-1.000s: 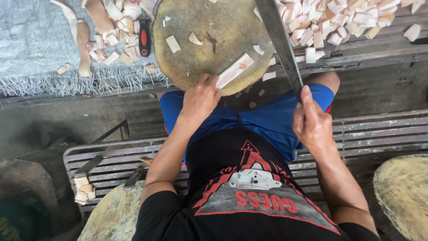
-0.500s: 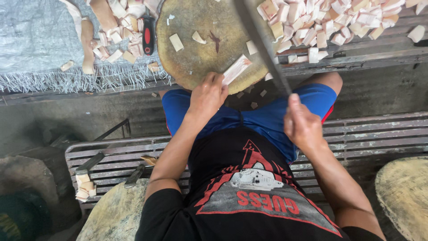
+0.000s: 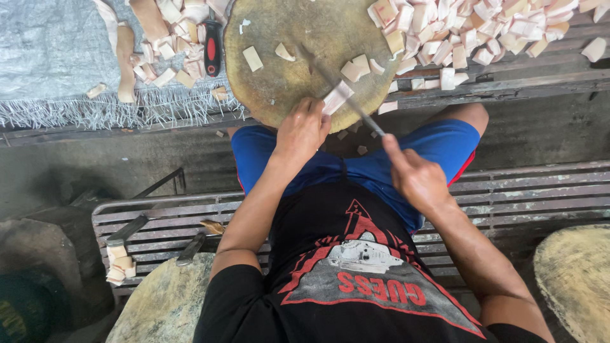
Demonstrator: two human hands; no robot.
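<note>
1. Mostly done, by the look of it: a big pile of cut pieces [image 3: 483, 32] lies beyond the round chopping block [image 3: 279, 70], with more on the grey mat [image 3: 57, 51].
2. Left to cut: one pale strip [image 3: 337, 98] at the block's near edge, pinned under curled left hand [image 3: 302, 130] fingers.
3. Right hand [image 3: 413, 178] fingers wrap the knife [image 3: 346, 95] handle, blade angled over the strip.
4. Room: the block's centre is open, and the strip sits close to the rim.

Just past the left hand's fingers [image 3: 316, 109] lies a pale pink-and-white strip [image 3: 337, 98] on a mottled yellow-brown chopping block [image 3: 286, 70]. Beyond the right hand's fingers [image 3: 393, 147] runs a grey knife blade [image 3: 340, 89]. Blue shorts [image 3: 438, 143] sit beneath both hands.
</note>
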